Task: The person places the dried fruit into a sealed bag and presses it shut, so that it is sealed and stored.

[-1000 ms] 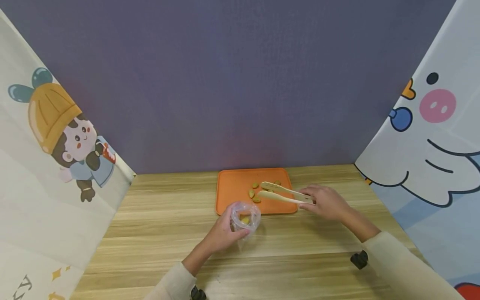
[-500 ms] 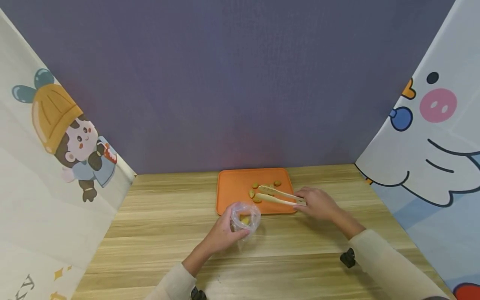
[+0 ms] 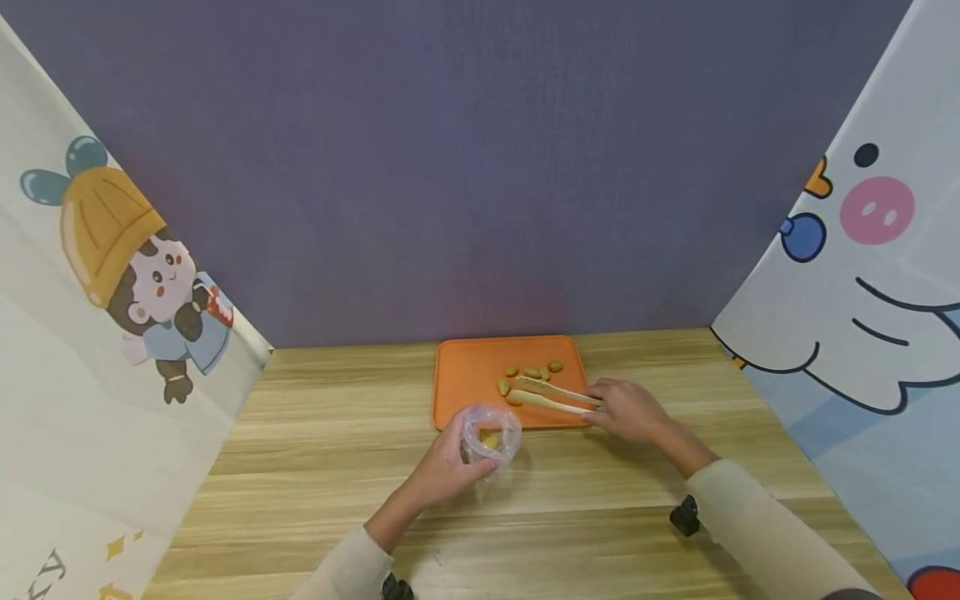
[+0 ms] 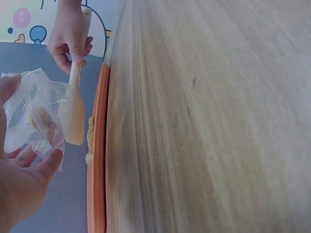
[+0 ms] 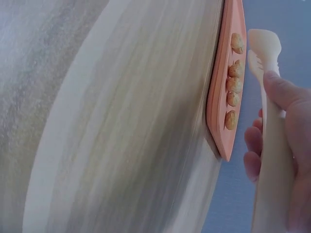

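My left hand [image 3: 444, 465] grips a clear plastic bag [image 3: 508, 435], its mouth spread in a ring, with yellowish-brown pieces [image 4: 43, 119] inside. My right hand [image 3: 628, 410] holds cream-coloured tongs [image 3: 551, 402] by the handle end, thumb on one arm and fingers on the other. The tongs' tips point left over an orange tray [image 3: 465, 375], apart from each other. Several small golden-brown pieces of food [image 5: 234, 85] lie on the tray's right half. In the head view the tongs' lower arm partly covers the nearest piece.
The tray lies at the back of a wood-grain table [image 3: 337, 442], close to a grey-blue back panel [image 3: 480, 183]. Cartoon-printed white sheets [image 3: 862, 317] stand at both sides. The bag is held in front of the tray's near edge.
My right hand has moved left and slightly down with the tongs, bringing their tips lower over the tray. The left hand and the bag have stayed in place.
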Demonstrator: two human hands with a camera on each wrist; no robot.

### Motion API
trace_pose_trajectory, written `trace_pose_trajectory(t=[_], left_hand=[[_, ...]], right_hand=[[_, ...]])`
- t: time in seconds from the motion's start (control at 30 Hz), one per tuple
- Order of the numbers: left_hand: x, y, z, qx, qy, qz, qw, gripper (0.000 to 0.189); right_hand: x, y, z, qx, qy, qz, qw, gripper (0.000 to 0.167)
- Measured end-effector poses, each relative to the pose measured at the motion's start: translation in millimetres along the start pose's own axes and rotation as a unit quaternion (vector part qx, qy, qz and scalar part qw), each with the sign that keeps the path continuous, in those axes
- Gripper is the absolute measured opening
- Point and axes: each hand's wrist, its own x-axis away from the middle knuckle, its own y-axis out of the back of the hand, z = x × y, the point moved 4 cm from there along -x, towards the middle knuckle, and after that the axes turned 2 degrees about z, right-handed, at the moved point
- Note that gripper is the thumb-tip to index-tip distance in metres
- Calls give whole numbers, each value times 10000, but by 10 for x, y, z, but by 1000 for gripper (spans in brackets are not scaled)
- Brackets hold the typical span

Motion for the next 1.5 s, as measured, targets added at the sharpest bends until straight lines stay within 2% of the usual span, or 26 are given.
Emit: trace_pose_trajectory(t=[0.53,0.87,1.5], left_hand=[[-2,19,13,-4,15,-51,10000,92],[0,14,17,-4,38,-57,10000,91],[6,14,25,49,-11,-105,9999,91]], right_hand=[[6,-60,20,-17,2,128,9999,38],[5,-68,28,13,68,14,10000,36],[11,-76,31,-11,51,33,10000,35]])
